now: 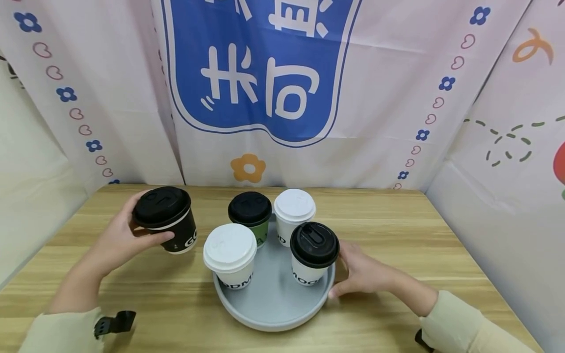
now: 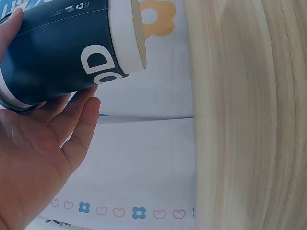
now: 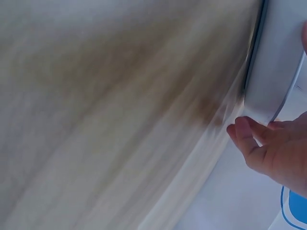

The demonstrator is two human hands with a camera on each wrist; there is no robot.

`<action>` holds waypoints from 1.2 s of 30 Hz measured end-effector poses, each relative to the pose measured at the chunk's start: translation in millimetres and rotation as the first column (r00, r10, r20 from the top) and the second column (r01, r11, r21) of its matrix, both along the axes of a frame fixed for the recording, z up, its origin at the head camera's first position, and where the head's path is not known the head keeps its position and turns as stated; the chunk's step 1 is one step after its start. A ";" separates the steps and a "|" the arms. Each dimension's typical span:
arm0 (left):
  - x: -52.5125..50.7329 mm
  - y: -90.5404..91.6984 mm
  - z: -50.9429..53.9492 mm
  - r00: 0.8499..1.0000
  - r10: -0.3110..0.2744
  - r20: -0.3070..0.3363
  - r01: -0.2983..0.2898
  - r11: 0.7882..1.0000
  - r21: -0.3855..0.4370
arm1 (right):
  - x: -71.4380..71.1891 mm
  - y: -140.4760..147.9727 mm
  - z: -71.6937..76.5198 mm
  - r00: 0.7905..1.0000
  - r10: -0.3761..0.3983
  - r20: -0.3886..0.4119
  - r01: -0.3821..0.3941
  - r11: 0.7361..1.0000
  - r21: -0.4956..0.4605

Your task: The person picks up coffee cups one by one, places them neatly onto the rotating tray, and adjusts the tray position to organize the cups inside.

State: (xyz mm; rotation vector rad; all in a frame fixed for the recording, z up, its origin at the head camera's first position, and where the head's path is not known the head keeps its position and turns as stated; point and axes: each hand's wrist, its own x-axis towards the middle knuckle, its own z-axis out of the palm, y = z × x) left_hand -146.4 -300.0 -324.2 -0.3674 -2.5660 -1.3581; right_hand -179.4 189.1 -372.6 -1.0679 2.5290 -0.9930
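Observation:
My left hand grips a black paper coffee cup with a black lid, thumb across its near side. In the left wrist view, the base of this cup is clear of the table. On a round grey tray stand a white-lidded cup at front left, a black-lidded white cup at front right, a black-lidded green cup and another white-lidded cup behind. My right hand touches the outer side of the tray's right edge, thumb and fingers apart; the right wrist view shows its fingertips against the tray wall.
The tray rests on a wood-grain table. Behind it hangs a printed cloth with a blue sign, meeting the table's back edge. White cloth walls stand at both sides.

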 end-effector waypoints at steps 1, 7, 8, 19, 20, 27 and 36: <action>0.6 -0.1 0.4 1.000 -0.004 -0.005 0.004 1.000 0.002 | 1.4 -0.3 -0.2 1.000 -0.016 -0.006 0.016 1.000 0.018; 5.5 -1.6 2.3 0.999 -0.023 -0.026 0.024 1.000 0.017 | 7.3 -1.6 -1.0 0.998 -0.057 0.010 0.056 0.997 0.049; 6.5 -2.0 2.8 0.999 -0.023 -0.028 0.024 1.000 0.018 | 7.6 -1.9 -1.1 0.999 -0.054 0.007 0.054 0.998 0.045; 13.9 -7.0 9.3 0.998 -0.049 -0.050 0.049 0.999 0.014 | 9.2 -3.8 -3.1 1.000 -0.018 -0.011 0.018 1.000 0.016; 14.5 -7.3 9.8 0.997 -0.051 -0.054 0.052 0.999 0.012 | 9.5 -4.0 -3.3 1.000 -0.022 -0.012 0.022 1.000 0.021; 18.6 -7.3 14.8 0.993 -0.073 -0.088 0.073 0.997 -0.002 | 12.4 -5.1 -2.2 0.999 -0.043 -0.006 0.043 0.998 0.050; 21.5 2.7 26.8 0.983 -0.134 -0.128 0.136 0.991 0.007 | 14.3 -4.6 -2.3 0.999 -0.048 -0.008 0.048 0.998 0.050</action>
